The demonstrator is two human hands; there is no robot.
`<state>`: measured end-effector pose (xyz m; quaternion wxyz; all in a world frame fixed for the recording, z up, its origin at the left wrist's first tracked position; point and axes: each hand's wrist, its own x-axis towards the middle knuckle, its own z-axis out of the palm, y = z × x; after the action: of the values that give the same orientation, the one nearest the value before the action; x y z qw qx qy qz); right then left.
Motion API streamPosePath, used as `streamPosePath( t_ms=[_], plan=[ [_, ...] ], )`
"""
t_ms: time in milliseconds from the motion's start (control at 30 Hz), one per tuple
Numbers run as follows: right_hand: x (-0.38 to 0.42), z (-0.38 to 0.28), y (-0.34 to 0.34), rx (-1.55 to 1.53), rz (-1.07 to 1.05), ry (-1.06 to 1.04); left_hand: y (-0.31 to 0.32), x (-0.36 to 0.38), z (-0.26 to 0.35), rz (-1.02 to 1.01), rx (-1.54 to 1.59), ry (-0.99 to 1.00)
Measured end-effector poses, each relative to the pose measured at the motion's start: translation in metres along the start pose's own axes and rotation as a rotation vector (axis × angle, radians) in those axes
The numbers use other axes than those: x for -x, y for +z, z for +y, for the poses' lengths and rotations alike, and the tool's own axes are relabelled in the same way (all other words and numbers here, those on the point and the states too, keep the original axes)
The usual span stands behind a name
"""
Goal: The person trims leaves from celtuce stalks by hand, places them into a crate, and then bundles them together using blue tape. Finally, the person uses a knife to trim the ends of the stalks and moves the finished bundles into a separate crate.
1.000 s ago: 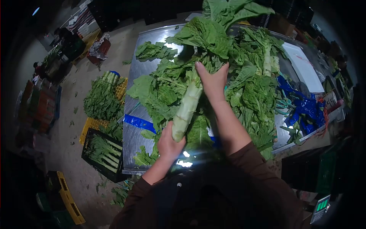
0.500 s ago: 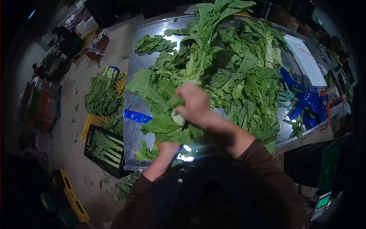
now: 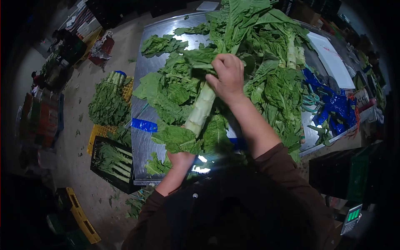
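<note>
A celtuce with a thick pale stem (image 3: 200, 111) slants across the front of the metal table (image 3: 146, 164), its leafy top pointing away from me. My right hand (image 3: 228, 77) is closed around leaves at the upper part of this stem; some dark green leaf sticks out to the left of the fist. Down at the stem's cut end, my left hand (image 3: 181, 159) holds the celtuce from below, its fingers mostly hidden by a drooping leaf (image 3: 180, 138). Loose leaves (image 3: 173, 89) lie under and beside the stem. More leafy celtuce (image 3: 291, 48) is heaped on the right.
On the floor at left, a black crate (image 3: 112, 164) holds trimmed stalks, near a tied leafy bundle (image 3: 109, 100) on a yellow pallet (image 3: 96, 137). Blue plastic (image 3: 337, 110) and a white board (image 3: 331, 58) occupy the table's right side. A lit scale display (image 3: 353, 214) stands lower right.
My right hand has moved up and away along the stem, leaving more of the pale stem bare to view. My left hand has stayed nearly in place at the lower end.
</note>
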<state>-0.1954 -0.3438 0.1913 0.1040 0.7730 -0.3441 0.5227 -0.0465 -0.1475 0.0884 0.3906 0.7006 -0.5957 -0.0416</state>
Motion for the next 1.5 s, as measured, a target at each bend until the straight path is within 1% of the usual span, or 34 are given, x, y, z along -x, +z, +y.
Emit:
streamPosePath(
  t_ms=[100,133,167,200,233,300,333,400,433,467,500,533,600,633,667,733,767,833,867,900,933,967,1033,1067,1100,1133,1167,1200,1267,1333,1400,1433,1467,1500],
  plan=[
    [0.015,-0.012,0.013,-0.237,-0.019,-0.050,0.001,-0.003,-0.003,-0.027,0.062,-0.035],
    [0.020,-0.027,0.013,-0.419,-0.072,0.068,0.001,-0.005,-0.002,-0.028,0.061,-0.037],
    [0.026,-0.045,0.012,-0.601,-0.127,0.189,-0.001,-0.008,-0.001,-0.113,0.024,-0.111],
    [0.033,-0.059,0.011,-0.666,-0.140,0.220,-0.002,-0.008,-0.001,-0.197,-0.014,-0.185],
    [0.039,-0.063,0.007,-0.669,-0.142,0.221,-0.002,-0.007,-0.006,-0.197,-0.017,-0.188],
    [0.049,-0.056,-0.002,-0.778,-0.210,0.483,0.000,-0.007,-0.023,-0.331,0.163,-0.151],
    [0.051,-0.044,-0.007,-0.803,-0.177,0.633,-0.002,-0.007,-0.028,-0.325,0.164,-0.159],
    [0.052,-0.001,-0.017,-0.649,-0.303,0.859,-0.007,-0.005,-0.038,-0.469,0.288,-0.255],
    [0.060,0.018,-0.019,-0.251,-0.457,0.700,-0.011,-0.003,-0.037,-0.337,0.225,-0.170],
    [0.066,0.032,-0.020,0.147,-0.590,0.520,-0.014,-0.003,-0.036,-0.331,0.228,-0.175],
    [0.063,0.037,-0.024,0.174,-0.451,0.404,-0.017,-0.004,-0.034,-0.345,0.231,-0.180],
    [0.046,0.033,-0.028,0.178,-0.451,0.402,-0.017,-0.005,-0.033,-0.360,0.236,-0.180],
    [0.013,0.023,-0.035,0.215,-0.218,0.207,-0.012,0.001,-0.035,-0.374,0.275,-0.233],
    [0.005,0.023,-0.033,0.221,-0.218,0.216,-0.011,0.002,-0.035,-0.383,0.311,-0.283],
    [-0.004,0.026,-0.029,0.222,-0.246,0.183,-0.012,0.002,-0.031,-0.389,0.311,-0.278],
    [-0.010,0.032,-0.024,0.206,-0.338,0.162,-0.017,0.001,-0.018,-0.304,0.239,-0.138],
    [-0.008,0.033,-0.023,0.206,-0.338,0.161,-0.017,0.002,-0.020,-0.303,0.239,-0.138],
    [0.003,0.035,-0.018,0.184,-0.676,0.199,-0.018,0.001,-0.018,-0.297,0.356,-0.165],
    [0.017,0.036,-0.012,0.086,-0.521,0.104,-0.020,0.001,-0.016,-0.300,0.356,-0.167],
    [0.022,0.031,-0.013,0.086,-0.524,0.108,-0.029,-0.007,-0.004,-0.384,0.377,-0.264],
    [0.027,0.024,-0.014,-0.010,-0.575,0.098,-0.035,-0.012,0.005,-0.466,0.397,-0.361],
    [0.033,0.016,-0.015,-0.108,-0.622,0.087,-0.035,-0.014,0.006,-0.470,0.395,-0.360],
    [0.059,0.002,-0.012,-0.083,-0.963,-0.046,-0.038,-0.018,0.006,-0.457,0.706,-0.431],
    [0.065,-0.002,-0.016,-0.092,-1.205,0.079,-0.040,-0.020,0.005,-0.454,0.703,-0.426],
    [0.061,-0.001,-0.019,-0.096,-1.200,0.077,-0.044,-0.023,0.003,-0.448,0.816,-0.422],
    [0.054,0.000,-0.026,-0.090,-0.917,0.090,-0.049,-0.025,0.001,-0.440,0.929,-0.419],
    [0.043,-0.003,-0.034,-0.083,-0.635,0.104,-0.055,-0.028,0.001,-0.493,1.003,-0.487],
    [0.024,-0.006,-0.042,-0.014,-0.497,0.127,-0.060,-0.029,-0.001,-0.493,1.000,-0.488],
    [0.005,-0.007,-0.043,0.057,-0.209,0.101,-0.063,-0.031,-0.001,-0.644,1.138,-0.578],
    [-0.006,0.000,-0.027,0.077,-0.173,0.080,-0.062,-0.030,0.005,-0.668,1.153,-0.571],
    [-0.002,0.009,-0.006,0.103,-0.280,0.049,-0.065,-0.028,0.012,-0.722,1.184,-0.587],
    [0.001,0.011,0.001,0.108,-0.184,0.048,-0.064,-0.027,0.010,-0.725,1.181,-0.583],
    [0.007,0.011,0.004,0.109,-0.179,0.049,-0.063,-0.027,0.007,-0.807,1.300,-0.601],
    [0.016,0.006,0.002,0.044,-0.312,0.049,-0.063,-0.026,0.005,-0.892,1.419,-0.622]
  ],
)
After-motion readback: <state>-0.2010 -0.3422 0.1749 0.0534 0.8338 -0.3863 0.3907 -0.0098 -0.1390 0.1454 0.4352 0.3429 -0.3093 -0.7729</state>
